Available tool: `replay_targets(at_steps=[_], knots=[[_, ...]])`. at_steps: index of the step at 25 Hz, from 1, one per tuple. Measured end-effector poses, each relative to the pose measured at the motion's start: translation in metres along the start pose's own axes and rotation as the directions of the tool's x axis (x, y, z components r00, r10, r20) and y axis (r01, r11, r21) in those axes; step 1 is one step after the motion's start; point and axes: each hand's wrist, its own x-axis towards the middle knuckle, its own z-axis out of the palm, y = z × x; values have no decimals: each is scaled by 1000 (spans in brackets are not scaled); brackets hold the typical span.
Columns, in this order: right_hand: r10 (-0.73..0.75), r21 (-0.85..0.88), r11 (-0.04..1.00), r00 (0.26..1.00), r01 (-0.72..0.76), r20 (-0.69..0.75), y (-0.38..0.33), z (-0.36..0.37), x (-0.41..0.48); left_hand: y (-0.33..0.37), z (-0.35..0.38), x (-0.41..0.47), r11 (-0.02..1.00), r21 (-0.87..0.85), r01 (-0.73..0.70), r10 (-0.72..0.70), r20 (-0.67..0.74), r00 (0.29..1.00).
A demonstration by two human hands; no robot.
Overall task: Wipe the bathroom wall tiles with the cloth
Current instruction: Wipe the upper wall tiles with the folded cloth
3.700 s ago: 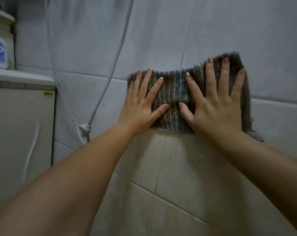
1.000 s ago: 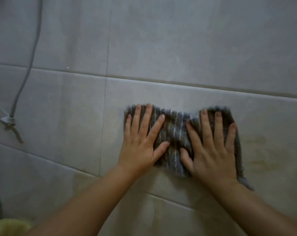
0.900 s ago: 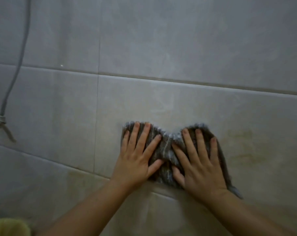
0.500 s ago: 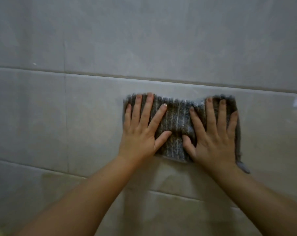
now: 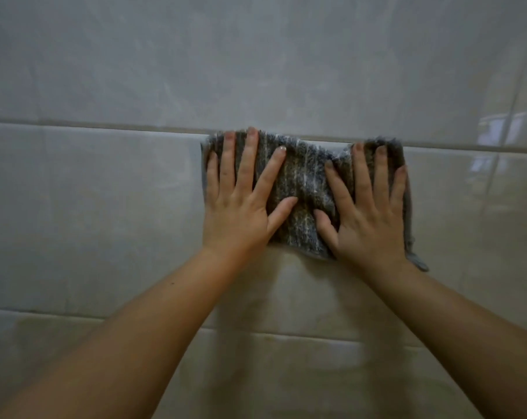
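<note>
A grey striped cloth [image 5: 301, 189] lies flat against the pale wall tiles [image 5: 105, 207], its top edge at a horizontal grout line. My left hand [image 5: 241, 204] presses on the cloth's left half with fingers straight and spread. My right hand [image 5: 368, 213] presses on its right half the same way. A corner of the cloth hangs loose below my right wrist. Both forearms reach up from the bottom of the view.
Large glossy grey tiles fill the whole view, with horizontal grout lines [image 5: 74, 125] above and below the cloth. Brownish staining [image 5: 301, 297] shows on the tiles under the hands. A bright reflection [image 5: 495, 131] glints at the right edge.
Both hands have slid the cloth up and to the right along the wall since a second ago. The hose at the left has left the view.
</note>
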Motion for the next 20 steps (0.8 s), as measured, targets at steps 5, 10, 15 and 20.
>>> replay_targets(at_steps=[5, 10, 15, 20], knots=[[41, 26, 999, 997, -43, 66, -12, 4, -68, 26, 14, -71, 995, 12, -103, 102, 47, 994], [-71, 31, 997, 996, 70, 58, 12, -2, -61, 38, 14, -56, 991, 3, -134, 133, 36, 990], [156, 9, 988, 987, -156, -29, 57, -4, -31, 84, 13, 10, 999, -48, -8, 6, -24, 1000], [147, 4, 989, 988, -147, 53, 38, 2, -96, 100, 24, -55, 988, 13, -154, 154, 19, 988]])
